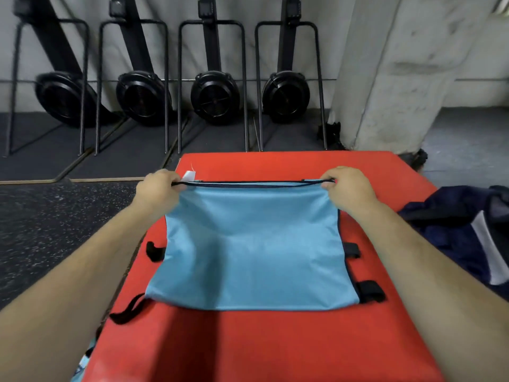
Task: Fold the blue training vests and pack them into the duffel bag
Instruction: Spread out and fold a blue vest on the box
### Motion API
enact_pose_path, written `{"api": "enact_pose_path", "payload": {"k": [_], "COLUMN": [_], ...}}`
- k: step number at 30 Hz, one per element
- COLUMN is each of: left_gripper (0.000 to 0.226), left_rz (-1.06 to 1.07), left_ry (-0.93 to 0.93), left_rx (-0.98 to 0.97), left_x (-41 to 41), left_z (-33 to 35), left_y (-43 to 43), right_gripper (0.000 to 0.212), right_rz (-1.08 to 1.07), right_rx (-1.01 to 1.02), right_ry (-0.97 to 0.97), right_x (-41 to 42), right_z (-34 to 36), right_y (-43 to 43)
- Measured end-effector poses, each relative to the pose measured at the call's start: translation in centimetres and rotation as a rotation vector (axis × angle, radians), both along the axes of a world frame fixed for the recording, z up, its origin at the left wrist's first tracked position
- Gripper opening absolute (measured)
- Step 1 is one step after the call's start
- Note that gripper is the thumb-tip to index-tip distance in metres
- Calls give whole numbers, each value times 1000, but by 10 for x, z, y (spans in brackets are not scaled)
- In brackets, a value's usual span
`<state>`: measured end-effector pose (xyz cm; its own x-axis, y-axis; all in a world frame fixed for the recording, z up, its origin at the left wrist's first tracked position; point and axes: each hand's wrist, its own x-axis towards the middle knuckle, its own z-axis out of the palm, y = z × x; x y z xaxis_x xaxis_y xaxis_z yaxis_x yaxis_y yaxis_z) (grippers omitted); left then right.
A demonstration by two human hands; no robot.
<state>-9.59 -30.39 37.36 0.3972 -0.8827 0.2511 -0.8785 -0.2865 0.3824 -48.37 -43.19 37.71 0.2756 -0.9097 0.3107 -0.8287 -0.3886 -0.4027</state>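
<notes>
A light blue training vest (253,249) with dark trim and black side straps lies on a red padded mat (248,343). Its far edge is lifted off the mat and stretched tight between my hands. My left hand (158,190) pinches the far left corner, beside a white label. My right hand (348,187) pinches the far right corner. A navy duffel bag (468,232) with a white stripe sits at the mat's right edge. More light blue fabric (85,362) peeks out at the mat's lower left corner.
Several black rowing machines (214,97) stand upright against the back wall. A concrete pillar (399,73) rises at the far right behind the mat. Dark rubber flooring (55,230) lies to the left of the mat.
</notes>
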Motion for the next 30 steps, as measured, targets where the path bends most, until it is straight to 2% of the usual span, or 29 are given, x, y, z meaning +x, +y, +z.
{"api": "enact_pose_path", "payload": {"k": [7,9,11,13,15,17,22,30], "left_gripper": [25,16,6,3,12,14,6,13], "left_rz": [33,19,-20,-72,-115,-154,-192,-81], "left_ry": [-47,70,288,420,439,453,503,511], "left_rx": [-133,-168,-234,-306,-359,-394,-356,-245], "left_x": [-22,-29,-38,-47,-54,-58,-58,-52], "left_z": [98,123,143,162,179,195,216,166], "left_y": [67,88,108,129,150,169,182,141], "right_gripper": [18,23,27,18,10,12,13,12], "right_rz": [30,46,80,119,141,145,138,70], "right_rx": [138,135,102,58,25,-14,16,140], "right_ry": [-456,-496,-511,-508,-511,-529,-525,-435], "right_x": [-10,-15,-22,-32,-42,-52,-61,-40], "right_z": [77,94,115,138,160,178,204,157], "right_y": [66,83,103,128,153,170,183,140]}}
